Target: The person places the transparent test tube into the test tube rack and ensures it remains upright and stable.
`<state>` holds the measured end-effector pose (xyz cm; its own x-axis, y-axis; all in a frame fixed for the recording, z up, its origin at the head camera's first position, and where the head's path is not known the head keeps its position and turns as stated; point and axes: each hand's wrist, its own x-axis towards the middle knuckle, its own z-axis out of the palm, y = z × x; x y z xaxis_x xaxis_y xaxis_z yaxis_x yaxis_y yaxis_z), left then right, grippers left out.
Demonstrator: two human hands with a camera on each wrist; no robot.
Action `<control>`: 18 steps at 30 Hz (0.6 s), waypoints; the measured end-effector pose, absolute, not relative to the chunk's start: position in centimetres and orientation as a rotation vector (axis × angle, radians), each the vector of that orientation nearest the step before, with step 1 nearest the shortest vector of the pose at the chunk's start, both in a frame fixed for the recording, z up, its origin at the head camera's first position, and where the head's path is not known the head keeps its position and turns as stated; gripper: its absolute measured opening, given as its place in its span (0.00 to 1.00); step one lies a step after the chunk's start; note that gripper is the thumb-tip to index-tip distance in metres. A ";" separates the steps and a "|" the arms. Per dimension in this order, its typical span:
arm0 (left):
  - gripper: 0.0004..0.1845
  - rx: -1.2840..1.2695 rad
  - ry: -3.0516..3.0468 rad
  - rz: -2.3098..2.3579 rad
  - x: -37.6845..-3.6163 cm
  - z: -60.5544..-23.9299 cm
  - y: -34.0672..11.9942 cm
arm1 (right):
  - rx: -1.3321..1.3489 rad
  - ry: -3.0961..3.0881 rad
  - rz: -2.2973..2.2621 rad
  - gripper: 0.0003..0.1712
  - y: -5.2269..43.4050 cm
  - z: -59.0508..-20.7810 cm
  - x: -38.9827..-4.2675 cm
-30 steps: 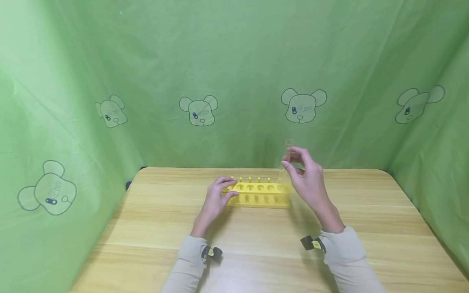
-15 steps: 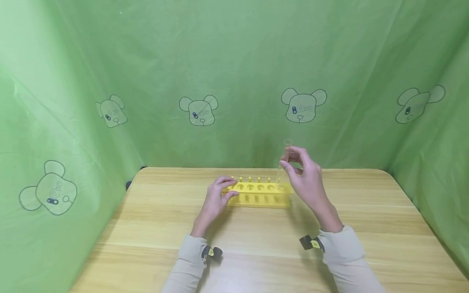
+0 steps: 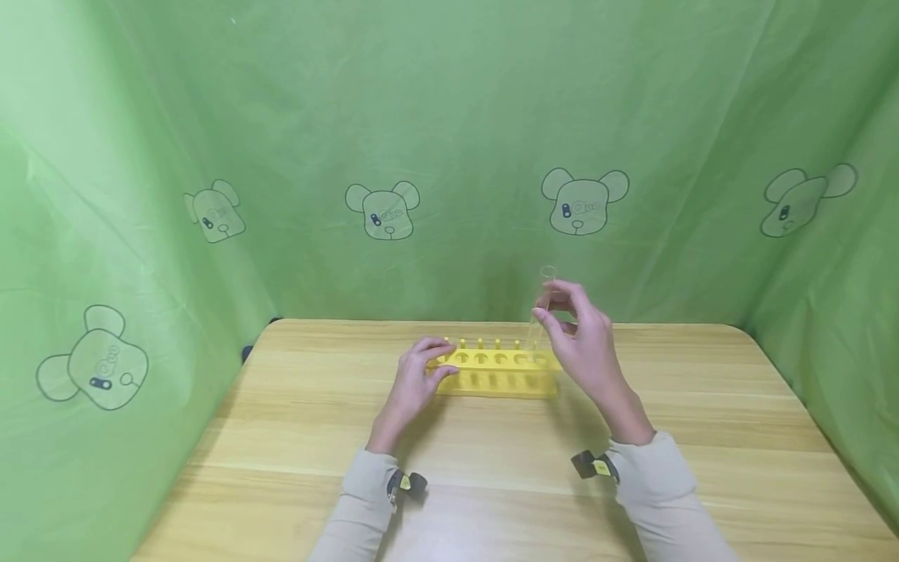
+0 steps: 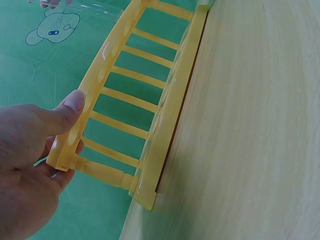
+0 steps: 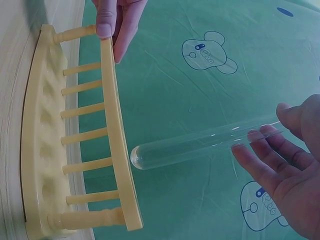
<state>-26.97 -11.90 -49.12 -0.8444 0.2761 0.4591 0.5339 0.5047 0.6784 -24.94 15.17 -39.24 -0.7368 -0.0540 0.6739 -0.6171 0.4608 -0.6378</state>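
Two sleeves cut off at the frame bottom. Left hand [image 3: 416, 376] pinches the left end of the yellow test tube rack [image 3: 500, 370], thumb on the top plate, fingers underneath and mostly hidden. Right hand [image 3: 586, 339] pinches one clear test tube [image 3: 539, 316] near its mouth, rounded tip just above the rack's rightmost hole. Rack sits near the wooden table's [image 3: 702, 437] far edge; six holes counted. Green backdrop [image 3: 449, 117]: five bear prints, no legible text.

Head view looks down, distant; both wrist views sit close, sharing the yellow test-tube rack [image 3: 497, 369].
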 end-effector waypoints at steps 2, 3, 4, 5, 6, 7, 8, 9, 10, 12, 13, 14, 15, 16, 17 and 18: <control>0.21 -0.688 -2.451 -1.256 -27.0 -49.1 -11.9 | 0.555 -2.135 1.261 0.24 15.1 -39.3 -24.9; 0.21 -0.691 -2.448 -1.257 -27.0 -49.2 -11.9 | 0.556 -2.134 1.260 0.24 15.1 -39.3 -24.9; 0.21 -0.693 -2.444 -1.255 -26.9 -49.1 -11.9 | 0.556 -2.134 1.261 0.24 15.1 -39.3 -25.0; 0.21 -0.694 -2.442 -1.256 -26.9 -49.1 -11.9 | 0.558 -2.134 1.260 0.24 15.1 -39.3 -25.0; 0.21 -0.694 -2.441 -1.255 -26.9 -49.1 -11.9 | 0.560 -2.133 1.260 0.24 15.1 -39.3 -25.0; 0.21 -0.697 -2.439 -1.252 -26.9 -49.1 -11.9 | 0.562 -2.132 1.261 0.24 15.0 -39.3 -25.0; 0.20 -0.696 -2.440 -1.258 -26.9 -49.1 -11.9 | 0.566 -2.130 1.263 0.24 15.0 -39.3 -25.0; 0.20 -0.696 -2.439 -1.262 -26.9 -49.0 -11.9 | 0.570 -2.129 1.265 0.24 15.0 -39.3 -25.1; 0.20 -0.697 -2.438 -1.265 -26.8 -49.0 -11.9 | 0.574 -2.128 1.267 0.24 15.0 -39.3 -25.1; 0.20 -0.699 -2.440 -1.271 -26.8 -49.0 -11.9 | 0.579 -2.127 1.277 0.24 14.9 -39.2 -25.1; 0.20 -0.700 -2.440 -1.275 -26.8 -49.0 -11.9 | 0.582 -2.126 1.280 0.24 14.8 -39.2 -25.1; 0.20 -0.699 -2.439 -1.277 -26.8 -49.0 -11.9 | 0.584 -2.127 1.284 0.24 14.8 -39.2 -25.1; 0.20 -0.699 -2.439 -1.275 -26.8 -49.0 -11.9 | 0.585 -2.128 1.286 0.24 14.7 -39.2 -25.1; 0.20 -0.701 -2.437 -1.274 -26.8 -49.0 -11.9 | 0.584 -2.128 1.287 0.24 14.7 -39.2 -25.0; 0.20 -0.702 -2.435 -1.271 -26.8 -49.0 -11.9 | 0.584 -2.129 1.292 0.24 14.7 -39.2 -25.0; 0.20 -0.702 -2.434 -1.265 -26.8 -49.1 -11.9 | 0.584 -2.129 1.294 0.24 14.7 -39.2 -25.0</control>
<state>-26.80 -11.88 -49.06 -0.8320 0.2797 0.4790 0.5528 0.4904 0.6737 -25.04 14.66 -39.17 -0.7395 -0.0699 0.6695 -0.6265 0.4352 -0.6466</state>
